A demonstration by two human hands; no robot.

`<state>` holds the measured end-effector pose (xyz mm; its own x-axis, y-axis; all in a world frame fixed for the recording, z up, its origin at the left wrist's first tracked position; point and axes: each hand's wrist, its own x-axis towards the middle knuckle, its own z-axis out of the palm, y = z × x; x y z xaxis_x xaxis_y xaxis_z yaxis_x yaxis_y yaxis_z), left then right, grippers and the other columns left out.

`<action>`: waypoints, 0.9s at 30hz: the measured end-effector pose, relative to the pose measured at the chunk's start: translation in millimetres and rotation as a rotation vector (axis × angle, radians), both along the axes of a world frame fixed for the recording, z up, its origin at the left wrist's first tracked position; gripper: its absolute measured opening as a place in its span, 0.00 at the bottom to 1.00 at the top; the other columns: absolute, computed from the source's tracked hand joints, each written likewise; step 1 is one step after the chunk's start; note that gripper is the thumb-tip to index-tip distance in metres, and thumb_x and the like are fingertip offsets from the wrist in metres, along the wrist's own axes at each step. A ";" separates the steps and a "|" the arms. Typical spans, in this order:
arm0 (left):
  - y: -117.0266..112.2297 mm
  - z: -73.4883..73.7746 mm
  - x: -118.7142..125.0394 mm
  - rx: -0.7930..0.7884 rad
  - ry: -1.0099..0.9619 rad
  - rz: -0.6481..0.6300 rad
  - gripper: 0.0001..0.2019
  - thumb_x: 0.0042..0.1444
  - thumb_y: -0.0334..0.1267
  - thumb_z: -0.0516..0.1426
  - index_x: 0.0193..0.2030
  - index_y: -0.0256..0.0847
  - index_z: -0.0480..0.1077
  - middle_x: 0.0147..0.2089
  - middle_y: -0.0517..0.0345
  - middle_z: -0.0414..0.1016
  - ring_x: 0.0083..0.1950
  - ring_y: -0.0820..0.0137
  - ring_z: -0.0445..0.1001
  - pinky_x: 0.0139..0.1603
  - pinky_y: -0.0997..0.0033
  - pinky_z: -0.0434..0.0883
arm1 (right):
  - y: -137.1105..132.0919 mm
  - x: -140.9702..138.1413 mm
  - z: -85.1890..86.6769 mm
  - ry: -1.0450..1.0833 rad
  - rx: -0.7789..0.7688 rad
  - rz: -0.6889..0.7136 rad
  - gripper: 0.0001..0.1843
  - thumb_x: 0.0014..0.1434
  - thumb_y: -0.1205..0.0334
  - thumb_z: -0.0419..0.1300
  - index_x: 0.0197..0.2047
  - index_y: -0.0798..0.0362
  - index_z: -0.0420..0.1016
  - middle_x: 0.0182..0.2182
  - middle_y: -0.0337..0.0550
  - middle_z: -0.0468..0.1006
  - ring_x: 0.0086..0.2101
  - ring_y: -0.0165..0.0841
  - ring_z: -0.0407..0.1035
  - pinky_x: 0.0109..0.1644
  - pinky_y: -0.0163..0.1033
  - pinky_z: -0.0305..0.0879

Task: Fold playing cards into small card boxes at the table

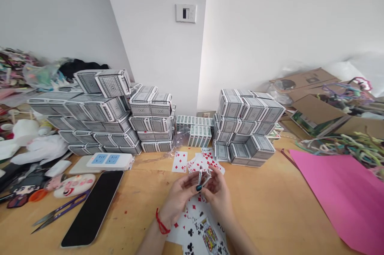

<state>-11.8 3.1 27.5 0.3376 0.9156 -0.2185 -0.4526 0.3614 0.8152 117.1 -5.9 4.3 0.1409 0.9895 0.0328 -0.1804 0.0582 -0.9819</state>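
Note:
Both my hands meet over the wooden table (270, 207) near its front edge. My left hand (179, 198), with a red cord at the wrist, and my right hand (218, 195) pinch a small bundle of playing cards (201, 177) between their fingertips. Loose face-up cards (198, 227) lie under my forearms. More red-suit cards (195, 162) are spread just beyond my fingers.
Stacks of boxed card decks stand at the back left (102, 115) and back right (246, 127). A black phone (94, 207), purple scissors (60, 211) and a white power strip (109, 160) lie left. A pink paper sheet (339, 195) and cardboard boxes (318, 107) are right.

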 end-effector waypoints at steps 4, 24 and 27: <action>1.6 -4.2 1.1 0.073 0.072 0.026 0.23 0.41 0.31 0.64 0.47 0.38 0.69 0.51 0.47 0.70 0.53 0.60 0.67 0.54 0.60 0.63 | -0.9 0.4 3.4 0.161 -0.040 0.079 0.35 0.39 0.71 0.63 0.52 0.47 0.59 0.36 0.40 0.70 0.25 0.28 0.64 0.22 0.31 0.59; -3.5 -12.3 7.0 0.263 0.271 -0.029 0.24 0.41 0.28 0.62 0.49 0.38 0.67 0.50 0.48 0.71 0.49 0.61 0.70 0.51 0.60 0.67 | -1.8 9.6 7.5 0.524 -0.134 0.198 0.25 0.42 0.62 0.66 0.46 0.50 0.69 0.37 0.44 0.72 0.31 0.33 0.66 0.28 0.34 0.60; -4.1 -11.1 7.1 0.282 0.289 -0.039 0.25 0.41 0.29 0.62 0.50 0.38 0.66 0.50 0.48 0.71 0.49 0.61 0.70 0.52 0.60 0.66 | -2.0 10.7 10.0 0.575 -0.138 0.185 0.23 0.41 0.62 0.66 0.44 0.50 0.71 0.38 0.44 0.72 0.34 0.35 0.66 0.34 0.36 0.62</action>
